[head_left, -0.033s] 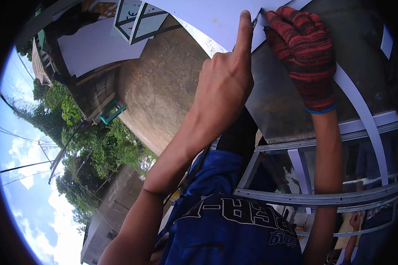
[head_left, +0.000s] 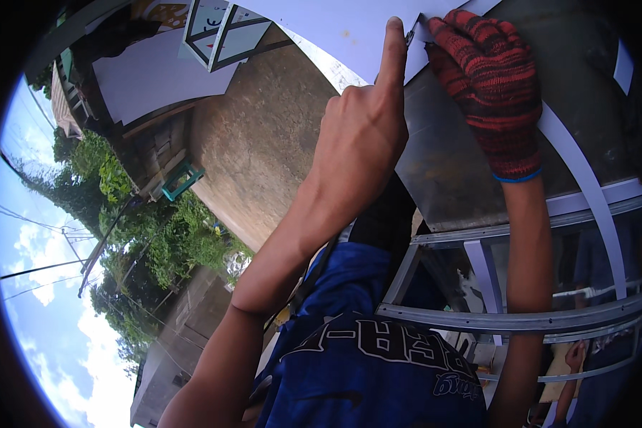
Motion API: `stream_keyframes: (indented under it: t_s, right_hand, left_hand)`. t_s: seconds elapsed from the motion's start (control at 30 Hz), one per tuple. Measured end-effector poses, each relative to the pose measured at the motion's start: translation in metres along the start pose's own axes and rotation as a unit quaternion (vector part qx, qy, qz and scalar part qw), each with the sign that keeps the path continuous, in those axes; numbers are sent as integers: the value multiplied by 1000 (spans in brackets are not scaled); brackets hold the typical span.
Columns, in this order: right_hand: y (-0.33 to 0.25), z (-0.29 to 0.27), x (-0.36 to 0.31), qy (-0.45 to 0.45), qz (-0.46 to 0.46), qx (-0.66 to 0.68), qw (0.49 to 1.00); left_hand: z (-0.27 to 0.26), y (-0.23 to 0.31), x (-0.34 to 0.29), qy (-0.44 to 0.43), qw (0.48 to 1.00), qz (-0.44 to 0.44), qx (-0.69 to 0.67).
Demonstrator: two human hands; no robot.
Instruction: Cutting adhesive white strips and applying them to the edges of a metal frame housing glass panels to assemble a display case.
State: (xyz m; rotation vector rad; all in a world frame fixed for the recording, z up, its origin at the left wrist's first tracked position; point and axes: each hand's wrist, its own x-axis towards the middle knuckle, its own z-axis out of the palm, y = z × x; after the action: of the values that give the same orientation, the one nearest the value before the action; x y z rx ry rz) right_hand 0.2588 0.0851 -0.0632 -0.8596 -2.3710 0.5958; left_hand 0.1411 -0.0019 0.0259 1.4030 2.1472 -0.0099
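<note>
A white sheet (head_left: 328, 36) lies at the top of the view, over a dark, glossy surface (head_left: 449, 185). My bare left hand (head_left: 364, 135) rests at the sheet's near edge. Its index finger is stretched out straight on the sheet, while the other fingers are mostly out of sight. Just to the right, my right hand (head_left: 488, 89), in a red and black knit glove, has its fingers pinched together at the sheet's corner. A small dark piece (head_left: 411, 36) shows between the left fingertip and the glove; its kind is not clear.
A long white strip (head_left: 585, 167) curves down over a metal-framed glass panel (head_left: 506, 324) on the right. Another white sheet (head_left: 160, 75) and a metal frame (head_left: 221, 39) are at the upper left. Concrete ground (head_left: 257, 135) and a green stool-like object (head_left: 182, 182) lie left.
</note>
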Motion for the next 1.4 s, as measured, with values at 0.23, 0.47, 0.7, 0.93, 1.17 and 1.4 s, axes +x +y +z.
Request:
stream_keyframes:
  t_s: [0.23,0.47,0.7,0.93,1.17,1.4]
  right_hand:
    - [-5,-1,3,73,-19,-21,997]
    - [5,0,3,8,-4,9,1000]
    - [3,-1,-9,25,62,1,998]
    - [5,-3,-15,-12,20,-5,1000]
    - [-13,-6,-16,-13,-2,-31,999]
    - [-25,-37,-22,40,-7,9,999]
  left_hand:
    - [1,-2,-8,0,1000,-1,-3]
    - [14,-21,-25,2,999,-12,-37]
    - [13,-23,-30,17,989,-34,-142]
    - [-3,-21,-33,43,987,-86,-126]
    - [12,-38,8,136,990,-34,-17]
    - [1,9,-2,104,931,-5,-351]
